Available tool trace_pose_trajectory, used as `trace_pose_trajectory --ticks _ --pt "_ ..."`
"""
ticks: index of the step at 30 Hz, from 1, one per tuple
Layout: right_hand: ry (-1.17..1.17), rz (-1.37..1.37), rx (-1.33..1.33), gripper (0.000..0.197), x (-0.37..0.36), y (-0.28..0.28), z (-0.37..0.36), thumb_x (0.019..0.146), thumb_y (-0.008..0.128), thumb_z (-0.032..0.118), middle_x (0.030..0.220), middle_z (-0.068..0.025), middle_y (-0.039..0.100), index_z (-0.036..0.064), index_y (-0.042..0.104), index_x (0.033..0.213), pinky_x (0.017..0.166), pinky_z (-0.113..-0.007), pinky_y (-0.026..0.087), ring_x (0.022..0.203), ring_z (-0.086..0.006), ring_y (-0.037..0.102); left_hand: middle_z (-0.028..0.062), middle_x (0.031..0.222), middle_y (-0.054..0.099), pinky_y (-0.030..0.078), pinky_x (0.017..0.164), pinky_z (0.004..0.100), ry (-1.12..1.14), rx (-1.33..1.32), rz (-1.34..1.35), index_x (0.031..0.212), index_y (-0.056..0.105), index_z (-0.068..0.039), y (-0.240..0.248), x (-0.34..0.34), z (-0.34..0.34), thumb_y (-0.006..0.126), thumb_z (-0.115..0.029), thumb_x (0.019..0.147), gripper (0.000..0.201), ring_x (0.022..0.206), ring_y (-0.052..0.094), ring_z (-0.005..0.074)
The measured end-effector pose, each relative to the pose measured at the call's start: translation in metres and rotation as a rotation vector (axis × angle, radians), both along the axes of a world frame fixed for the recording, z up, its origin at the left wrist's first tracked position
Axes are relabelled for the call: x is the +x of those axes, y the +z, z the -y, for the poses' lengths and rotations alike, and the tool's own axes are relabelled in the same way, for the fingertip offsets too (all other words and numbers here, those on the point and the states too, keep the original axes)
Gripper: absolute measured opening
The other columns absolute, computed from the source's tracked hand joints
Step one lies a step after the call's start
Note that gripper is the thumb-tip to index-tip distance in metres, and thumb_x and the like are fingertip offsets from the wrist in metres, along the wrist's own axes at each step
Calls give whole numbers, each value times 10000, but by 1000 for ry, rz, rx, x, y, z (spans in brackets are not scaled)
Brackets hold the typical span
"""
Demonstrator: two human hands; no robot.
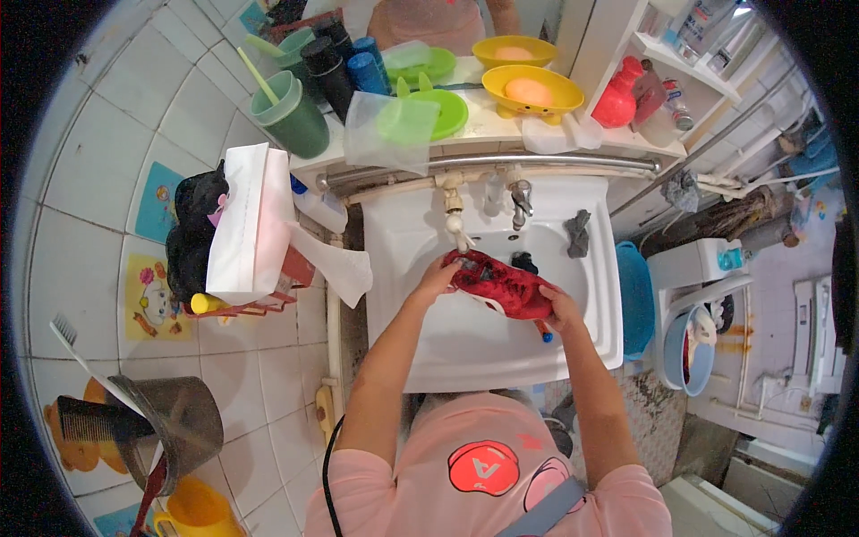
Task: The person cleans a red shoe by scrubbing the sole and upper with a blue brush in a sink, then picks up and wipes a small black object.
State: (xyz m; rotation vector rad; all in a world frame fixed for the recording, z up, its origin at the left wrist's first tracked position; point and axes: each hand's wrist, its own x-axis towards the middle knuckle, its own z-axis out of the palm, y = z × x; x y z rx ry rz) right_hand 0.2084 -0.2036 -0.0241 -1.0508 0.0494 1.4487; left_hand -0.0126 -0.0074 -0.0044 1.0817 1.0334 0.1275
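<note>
Over the white sink (420, 349), I hold a long red item (506, 285) with dark patches between both hands. Its soft, shoe-like shape is partly hidden, so I cannot make out its exact kind. My left hand (436, 277) is closed on its left end, just under the white tap (459, 234). At the other end, my right hand (562, 309) grips it with the thumb on top. A blue and orange handle-like piece (545, 332) shows below the right end. Behind the red item, a small black object (524, 262) lies in the basin.
A metal tap (521, 204) stands at the back of the sink, with a crumpled grey cloth (577, 233) on its right side. Above runs a shelf with a green cup (300, 125) and a yellow soap dish (534, 103). Tissues (250, 224) hang at left; a blue basin (633, 300) stands right.
</note>
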Motion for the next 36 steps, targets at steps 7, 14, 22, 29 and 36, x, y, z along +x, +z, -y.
trace_pose_trajectory --ticks 7,14,22,29,36 --pt "-154 17 -3 329 -7 -17 3 849 489 109 1091 -157 535 -44 431 1133 838 -350 458 971 -253 545 36 1010 564 487 671 309 -64 36 -120 1203 443 -172 3 7 -12 466 -403 831 439 820 557 151" --pt "-40 -161 -46 352 -24 11 -16 887 454 262 1138 -59 525 91 413 1192 823 -337 433 1011 -210 513 33 988 566 487 597 280 57 223 -155 1139 480 -125 14 -6 -19 493 -343 823 383 829 553 140" --pt "-201 62 -53 349 -29 20 -23 893 450 249 1085 -82 535 83 384 1193 706 -352 504 920 -222 559 60 1086 522 467 742 352 9 113 -150 1246 367 -131 9 -13 -28 529 -332 802 514 918 530 202" --pt "-147 -71 -2 416 -28 17 -39 888 444 319 1131 -98 514 66 382 1213 796 -357 477 986 -227 535 67 1088 520 474 729 363 136 98 -95 1259 337 -101 18 -29 -20 590 -244 755 582 912 529 210" --pt "-78 -148 -143 411 -41 -7 -68 883 428 369 1225 -37 449 139 391 1222 913 -448 343 1094 -228 434 54 1096 517 493 669 343 172 147 -141 1229 363 -100 26 -52 -23 625 -174 721 576 929 525 188"
